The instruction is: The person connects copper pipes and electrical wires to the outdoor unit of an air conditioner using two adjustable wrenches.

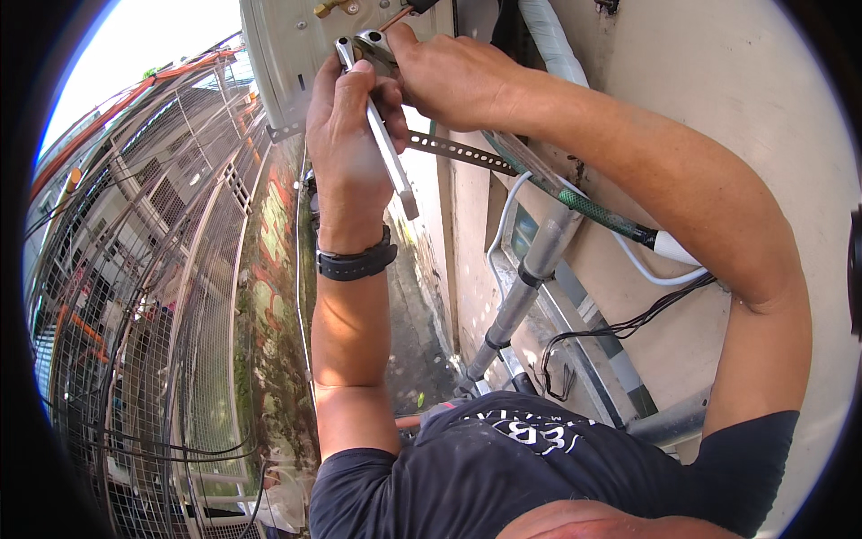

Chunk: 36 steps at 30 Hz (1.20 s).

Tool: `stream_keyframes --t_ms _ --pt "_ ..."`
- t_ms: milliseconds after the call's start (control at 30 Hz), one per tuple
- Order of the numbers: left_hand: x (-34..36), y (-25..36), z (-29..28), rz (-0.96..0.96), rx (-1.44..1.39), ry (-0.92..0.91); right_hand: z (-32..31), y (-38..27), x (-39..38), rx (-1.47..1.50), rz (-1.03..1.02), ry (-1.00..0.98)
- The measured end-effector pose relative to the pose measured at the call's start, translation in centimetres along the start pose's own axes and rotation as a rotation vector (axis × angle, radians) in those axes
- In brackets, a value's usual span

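Observation:
My left hand (346, 135) is raised at the top middle, its fingers wrapped round a silver wrench (384, 148). The long flat handle slants down and right out of the fist, and a rounded end shows above the thumb. Close against it on the right, my right hand (453, 79) is closed, with a second shiny round-ended metal piece (373, 38) at its fingers. What that hand grips is mostly hidden. Just above is a thin copper pipe (395, 18) with a black covering. Both hands are in front of a beige metal unit (278, 67).
A perforated metal strap (462, 153) runs right from behind my hands. Beside the wall (718, 81) are a green hose (602, 214), a white cable (503, 225), black wires (620, 328) and a metal ladder (539, 256). Wire mesh (171, 332) lines the left side.

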<state>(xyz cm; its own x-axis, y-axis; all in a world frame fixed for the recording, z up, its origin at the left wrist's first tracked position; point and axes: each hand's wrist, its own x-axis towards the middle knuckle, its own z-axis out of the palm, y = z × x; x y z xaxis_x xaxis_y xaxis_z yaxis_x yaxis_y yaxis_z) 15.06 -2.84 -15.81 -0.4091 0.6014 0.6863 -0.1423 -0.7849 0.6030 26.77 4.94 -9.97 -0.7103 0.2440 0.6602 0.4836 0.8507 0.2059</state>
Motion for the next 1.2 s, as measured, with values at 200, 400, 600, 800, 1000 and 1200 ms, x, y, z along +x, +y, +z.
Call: stream_keyframes --t_ms 200,400,600,800,1000,1200 --pt "0.1 0.1 -0.3 0.003 -0.054 0.002 -9.5 -2.2 4.3 0.061 -0.059 -0.621" --pt "-0.3 0.1 -0.1 0.015 0.073 0.031 -4.3 -1.8 1.4 -0.099 -0.045 -0.287" --pt "-0.2 0.5 0.0 -0.003 0.146 0.018 -1.6 -0.2 0.0 -0.004 0.108 -0.101" --pt "-0.3 0.4 -0.3 -0.022 0.260 0.062 2.5 0.7 -1.2 0.127 0.093 0.085" --pt "0.4 -0.4 -1.6 0.001 0.309 0.134 5.5 1.4 -1.1 0.198 0.055 0.186" --pt "1.6 -2.1 -3.7 0.328 0.500 0.065 1.9 0.5 -1.6 0.096 0.087 0.066"
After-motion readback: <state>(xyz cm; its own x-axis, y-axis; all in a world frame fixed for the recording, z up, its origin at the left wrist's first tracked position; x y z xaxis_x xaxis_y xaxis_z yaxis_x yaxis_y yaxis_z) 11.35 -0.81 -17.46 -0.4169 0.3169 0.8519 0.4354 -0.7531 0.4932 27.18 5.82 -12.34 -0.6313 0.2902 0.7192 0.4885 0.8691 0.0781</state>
